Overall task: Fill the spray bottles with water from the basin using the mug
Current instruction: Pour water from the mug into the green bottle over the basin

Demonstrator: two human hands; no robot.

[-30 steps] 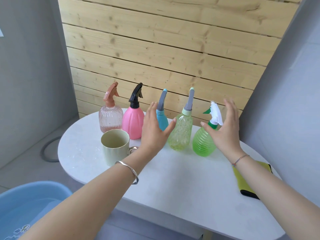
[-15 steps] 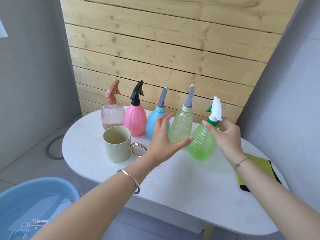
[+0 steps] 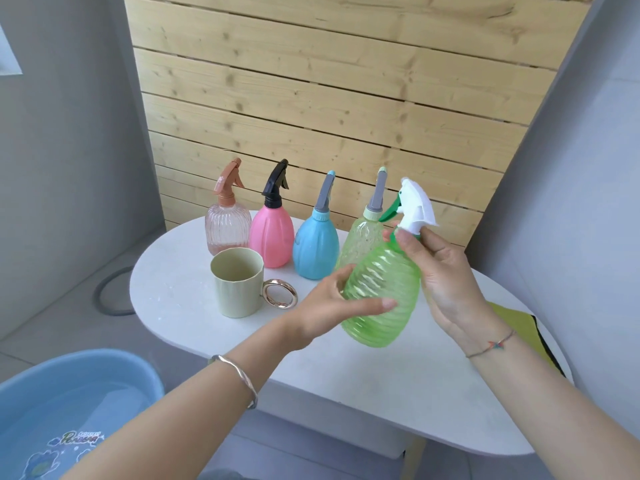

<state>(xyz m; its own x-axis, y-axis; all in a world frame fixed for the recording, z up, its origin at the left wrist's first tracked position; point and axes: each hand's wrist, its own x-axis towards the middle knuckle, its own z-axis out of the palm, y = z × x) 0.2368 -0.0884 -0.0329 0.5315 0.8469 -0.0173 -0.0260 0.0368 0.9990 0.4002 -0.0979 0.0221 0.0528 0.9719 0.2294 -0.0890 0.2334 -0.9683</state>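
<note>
A second ago my fingers were spread and empty over the row. Now the green bottle (image 3: 381, 292) is off the surface (image 3: 346, 382), tilted between both hands. My left hand (image 3: 332, 306) grips its ribbed belly, thumb across the front and the other fingers curled round the far side. My right hand (image 3: 446, 278) has its fingers (image 3: 408, 242) pinching the neck just under the white trigger head (image 3: 417, 206). I judge this is the hold for unscrewing the top, the step that must come before any water goes in.

The four other bottles (image 3: 315, 247) stand behind my left fingers, still capped. The mug (image 3: 237, 282) sits left of them on the surface, untouched, and the basin (image 3: 69, 403) lies low, well apart from both hands. Filling has not begun.
</note>
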